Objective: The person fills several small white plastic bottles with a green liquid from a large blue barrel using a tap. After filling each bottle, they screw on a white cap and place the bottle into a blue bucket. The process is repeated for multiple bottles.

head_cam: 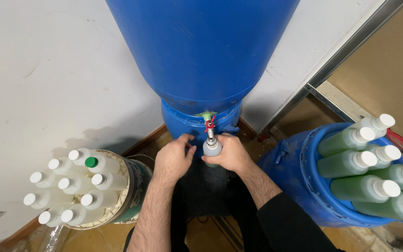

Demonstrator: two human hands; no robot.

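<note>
A big blue barrel (201,51) stands on a blue base in the wall corner, with a metal tap (209,128) and small red handle at its foot. My right hand (232,153) is shut on a pale bottle (211,149) held with its neck up under the tap spout. My left hand (176,156) rests just left of the bottle, fingers curled near the blue base; whether it touches the bottle I cannot tell. The bottle's lower part is hidden behind my hands.
A round bucket (134,186) at the lower left holds several empty white-capped bottles, one with a green cap (91,162). A blue tub (304,186) at the right holds several bottles of green liquid (350,163) lying stacked. White walls stand behind; a metal door frame (332,60) runs at the right.
</note>
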